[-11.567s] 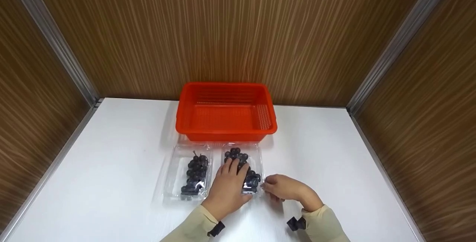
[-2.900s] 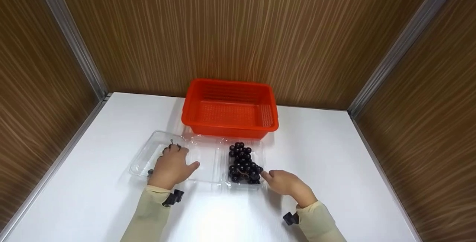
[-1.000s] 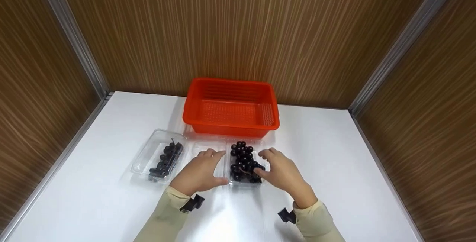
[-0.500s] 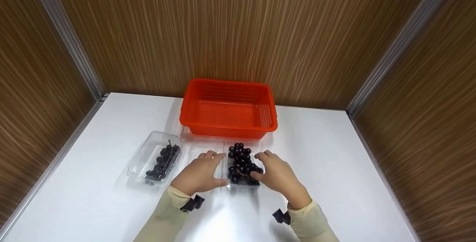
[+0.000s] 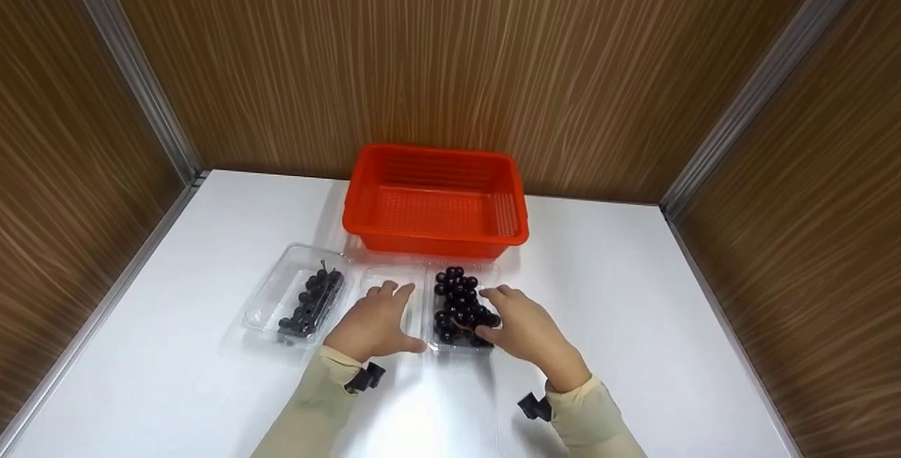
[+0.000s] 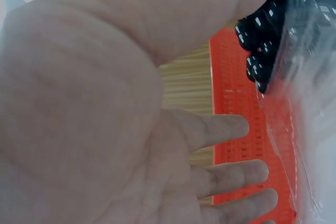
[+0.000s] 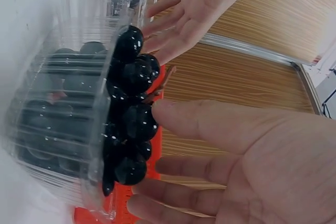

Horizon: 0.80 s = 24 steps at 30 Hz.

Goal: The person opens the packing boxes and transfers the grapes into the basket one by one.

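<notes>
A bunch of black grapes (image 5: 457,296) lies in a clear plastic clamshell box (image 7: 68,87), heaped above its rim. The box's open lid (image 5: 383,274) lies flat to its left. My left hand (image 5: 369,324) hovers over that lid, thumb and fingers spread, holding nothing. At the box's right side, my right hand (image 5: 528,328) has its thumb tip at the grapes; its fingers are extended, and I cannot tell whether they touch the fruit. Further left stands a second clear box (image 5: 278,285) with another bunch of black grapes (image 5: 314,303), tilted slightly away.
A red plastic basket (image 5: 436,243) with perforated sides stands behind the boxes, with no contents visible. The white table (image 5: 605,289) is enclosed by wood-grain panels (image 5: 436,50) at the back and sides.
The right box's lid has been opened leftward, and the left box has shifted left. My left hand left that box for the opened lid; my right hand moved from the box's edge to the grapes.
</notes>
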Motion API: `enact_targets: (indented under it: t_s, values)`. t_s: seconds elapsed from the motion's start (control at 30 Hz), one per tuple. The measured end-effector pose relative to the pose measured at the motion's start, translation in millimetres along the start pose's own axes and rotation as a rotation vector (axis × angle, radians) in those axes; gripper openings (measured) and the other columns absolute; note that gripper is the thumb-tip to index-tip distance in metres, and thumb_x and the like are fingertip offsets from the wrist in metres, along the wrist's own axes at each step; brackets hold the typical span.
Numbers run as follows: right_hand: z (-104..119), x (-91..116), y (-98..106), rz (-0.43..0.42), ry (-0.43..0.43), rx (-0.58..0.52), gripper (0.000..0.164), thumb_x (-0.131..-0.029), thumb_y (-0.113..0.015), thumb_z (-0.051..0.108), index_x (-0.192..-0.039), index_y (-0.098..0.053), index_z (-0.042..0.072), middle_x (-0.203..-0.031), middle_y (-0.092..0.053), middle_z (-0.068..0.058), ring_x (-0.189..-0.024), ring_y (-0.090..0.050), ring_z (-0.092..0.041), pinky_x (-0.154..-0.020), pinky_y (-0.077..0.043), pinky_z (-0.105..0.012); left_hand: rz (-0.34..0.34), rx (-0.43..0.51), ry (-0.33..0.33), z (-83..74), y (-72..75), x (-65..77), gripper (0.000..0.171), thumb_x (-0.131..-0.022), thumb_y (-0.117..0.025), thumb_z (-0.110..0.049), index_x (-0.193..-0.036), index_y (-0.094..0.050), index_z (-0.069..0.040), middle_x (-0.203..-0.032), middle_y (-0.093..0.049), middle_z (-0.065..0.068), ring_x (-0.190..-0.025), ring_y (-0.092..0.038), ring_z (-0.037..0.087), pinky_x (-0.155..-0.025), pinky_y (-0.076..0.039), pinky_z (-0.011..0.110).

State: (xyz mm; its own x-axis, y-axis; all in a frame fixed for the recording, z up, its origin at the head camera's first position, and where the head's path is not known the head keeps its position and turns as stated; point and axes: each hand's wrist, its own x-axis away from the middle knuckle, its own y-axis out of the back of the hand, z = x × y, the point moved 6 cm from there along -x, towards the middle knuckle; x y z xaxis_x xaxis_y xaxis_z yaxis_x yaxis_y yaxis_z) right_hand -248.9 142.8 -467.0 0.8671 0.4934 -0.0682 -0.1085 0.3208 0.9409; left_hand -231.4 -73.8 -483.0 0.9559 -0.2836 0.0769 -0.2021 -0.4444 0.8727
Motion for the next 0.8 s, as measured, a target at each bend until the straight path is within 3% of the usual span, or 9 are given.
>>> enact_targets:
  t_s: [0.43, 0.8]
  values:
    - [-0.8, -2.3, -13.6, 0.025, 0.034, 0.027, 0.052, -0.084, -0.086, 0.024, -0.126, -0.067, 0.000, -0.115, -0.071, -0.017, -0.101, -0.068, -0.038, -0.092, -0.054, -0.056, 0.061, -0.022, 0.068, 6.6, -5.0, -1.5, 0.088, -0.076, -0.089, -0.045, -0.144, -0.056, -0.003, -0.129, -0.058, 0.020, -0.115, -0.058, 0.040, -0.098, -0.051, 0.054]
    - [-2.5, -2.0, -10.7, -0.013, 0.049, 0.070, 0.045, -0.080, -0.074, 0.011, -0.123, -0.068, 0.002, -0.101, -0.067, -0.009, -0.083, -0.064, -0.026, -0.076, -0.057, -0.047, 0.107, -0.004, 0.035, -2.8, -6.7, 0.7, 0.072, -0.080, -0.084, -0.041, -0.136, -0.062, -0.002, -0.127, -0.067, 0.018, -0.116, -0.064, 0.036, -0.100, -0.051, 0.051]
